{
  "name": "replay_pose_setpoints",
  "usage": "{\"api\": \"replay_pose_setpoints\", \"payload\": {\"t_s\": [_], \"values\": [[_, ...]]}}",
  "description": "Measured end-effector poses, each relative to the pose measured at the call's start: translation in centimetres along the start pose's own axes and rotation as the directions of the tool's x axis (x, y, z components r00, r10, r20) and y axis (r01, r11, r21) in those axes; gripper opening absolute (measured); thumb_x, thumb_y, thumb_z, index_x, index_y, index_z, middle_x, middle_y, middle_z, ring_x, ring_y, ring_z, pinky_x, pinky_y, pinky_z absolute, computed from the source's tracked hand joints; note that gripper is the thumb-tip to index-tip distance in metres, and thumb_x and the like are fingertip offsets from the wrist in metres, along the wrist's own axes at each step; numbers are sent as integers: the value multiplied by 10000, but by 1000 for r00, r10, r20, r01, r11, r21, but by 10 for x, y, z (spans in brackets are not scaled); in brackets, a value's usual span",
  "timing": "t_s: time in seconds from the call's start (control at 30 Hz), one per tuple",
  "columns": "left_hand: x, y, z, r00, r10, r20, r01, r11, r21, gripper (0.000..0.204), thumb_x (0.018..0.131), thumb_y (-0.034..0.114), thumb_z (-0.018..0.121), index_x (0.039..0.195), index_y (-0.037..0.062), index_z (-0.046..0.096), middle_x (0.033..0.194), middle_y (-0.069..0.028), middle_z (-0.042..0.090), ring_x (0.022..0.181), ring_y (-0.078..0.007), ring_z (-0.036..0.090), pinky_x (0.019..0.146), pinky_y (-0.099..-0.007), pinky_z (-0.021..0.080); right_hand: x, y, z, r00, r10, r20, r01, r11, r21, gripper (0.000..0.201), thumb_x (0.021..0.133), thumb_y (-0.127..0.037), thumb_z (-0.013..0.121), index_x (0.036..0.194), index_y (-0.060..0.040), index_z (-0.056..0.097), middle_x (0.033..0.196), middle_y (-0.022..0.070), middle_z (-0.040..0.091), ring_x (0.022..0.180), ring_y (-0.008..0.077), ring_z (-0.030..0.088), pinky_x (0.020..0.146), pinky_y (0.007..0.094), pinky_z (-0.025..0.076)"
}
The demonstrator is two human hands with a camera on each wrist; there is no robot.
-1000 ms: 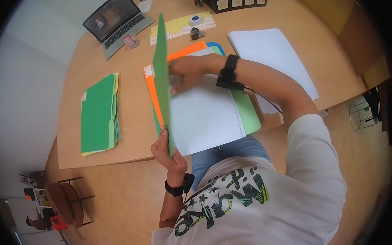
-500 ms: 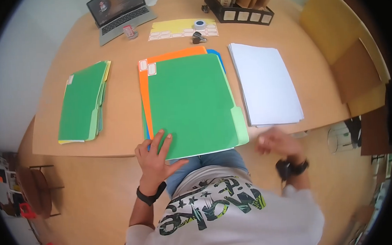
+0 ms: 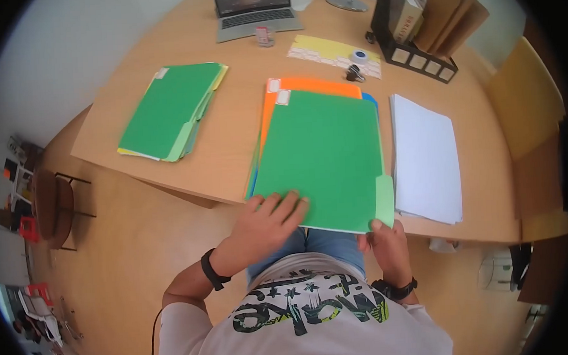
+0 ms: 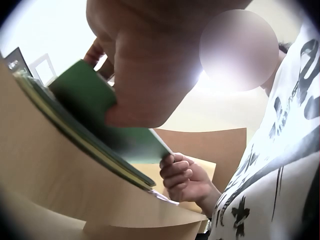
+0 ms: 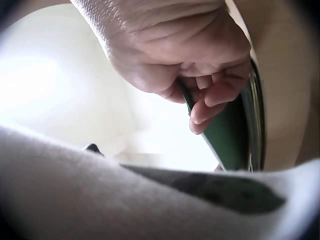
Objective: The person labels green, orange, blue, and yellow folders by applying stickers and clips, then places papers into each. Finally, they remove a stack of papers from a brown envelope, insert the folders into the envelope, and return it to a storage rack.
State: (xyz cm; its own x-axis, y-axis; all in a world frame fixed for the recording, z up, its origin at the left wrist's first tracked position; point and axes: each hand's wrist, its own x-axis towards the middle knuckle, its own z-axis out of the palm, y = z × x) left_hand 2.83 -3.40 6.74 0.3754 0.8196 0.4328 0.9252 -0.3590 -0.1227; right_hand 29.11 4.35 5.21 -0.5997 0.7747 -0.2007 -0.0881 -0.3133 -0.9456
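A green folder with a white label and a light-green side tab is tilted up off the folders under it, near edge raised, in the left wrist view. My left hand grips its near left corner, fingers on top and thumb underneath. With the right hand I pinch the near right corner by the tab, thumb above; the curled fingers show around the edge in the right wrist view. Beneath lie an orange folder with a label and a blue folder, both mostly hidden.
On the left lies a pile of green and yellow folders. White paper is stacked at right. Farther back are a laptop, label sheets, a tape roll, a binder clip and a black file holder.
The green folder's raised cover came down flat. My right hand left the papers inside, drew back right, then took the near right corner. Both hands now hold the folder, tilted up.
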Motion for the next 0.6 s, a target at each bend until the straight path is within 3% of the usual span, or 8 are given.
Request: {"api": "replay_pose_setpoints", "payload": {"t_s": [0.1, 0.2, 0.3, 0.33, 0.47, 0.53, 0.6], "values": [[7, 10, 1, 1000, 5, -26, -5, 1000, 2, 516, 709, 99, 581, 1224, 67, 557, 1154, -69, 599, 842, -180, 566, 679, -285, 411, -1, -11, 17, 990, -45, 135, 48, 999, -20, 278, 940, -216, 514, 972, 42, 613, 762, 101, 647, 671, 146, 603, 609, 258, 488], [10, 5, -1, 998, -29, -47, 29, 1000, -10, 503, 704, 105, 597, 1205, 63, 585, 1126, -64, 624, 795, -178, 569, 615, -283, 416, 6, -21, 23, 983, -39, 179, 53, 996, -70, 260, 931, -205, 540, 969, 40, 619, 785, 93, 652, 714, 147, 614, 638, 258, 499], [9, -10, -15, 988, -57, -144, 59, 998, 6, 463, 708, 102, 620, 1168, 47, 617, 1072, -77, 655, 769, -199, 586, 629, -306, 451, 12, -14, 14, 939, -179, 295, 206, 977, -63, 293, 940, -231, 529, 964, 42, 632, 794, 90, 653, 719, 147, 616, 652, 260, 501], [5, -18, -19, 979, -74, -192, 80, 997, 21, 446, 713, 99, 628, 1156, 41, 627, 1052, -84, 666, 761, -208, 593, 637, -315, 465, 15, -11, 11, 916, -233, 326, 238, 971, 25, 343, 945, -283, 536, 973, 41, 643, 793, 88, 652, 720, 144, 615, 658, 258, 499], [-10, -76, -34, 829, -139, -541, 247, 960, 132, 347, 765, 137, 620, 1103, 78, 672, 1044, -85, 685, 805, -246, 617, 673, -324, 483, 27, 1, 6, 937, -284, 205, 298, 953, -44, 396, 934, -347, 569, 999, 35, 648, 780, 86, 644, 719, 137, 612, 648, 252, 492], [-20, -111, -49, 796, -74, -601, 278, 927, 253, 349, 773, 134, 627, 1114, 75, 666, 1050, -99, 683, 826, -261, 621, 701, -337, 491, 31, 4, 4, 948, -269, 167, 289, 952, -106, 366, 938, -319, 567, 991, 34, 651, 776, 84, 643, 713, 134, 609, 642, 249, 488], [-26, -145, -60, 811, -84, -579, 329, 883, 334, 366, 761, 54, 606, 1120, 89, 668, 1058, -85, 677, 843, -263, 620, 720, -342, 494, 34, 7, 5, 953, -262, 152, 284, 947, -147, 337, 941, -290, 567, 983, 33, 653, 770, 81, 641, 706, 131, 605, 637, 248, 485]]}}
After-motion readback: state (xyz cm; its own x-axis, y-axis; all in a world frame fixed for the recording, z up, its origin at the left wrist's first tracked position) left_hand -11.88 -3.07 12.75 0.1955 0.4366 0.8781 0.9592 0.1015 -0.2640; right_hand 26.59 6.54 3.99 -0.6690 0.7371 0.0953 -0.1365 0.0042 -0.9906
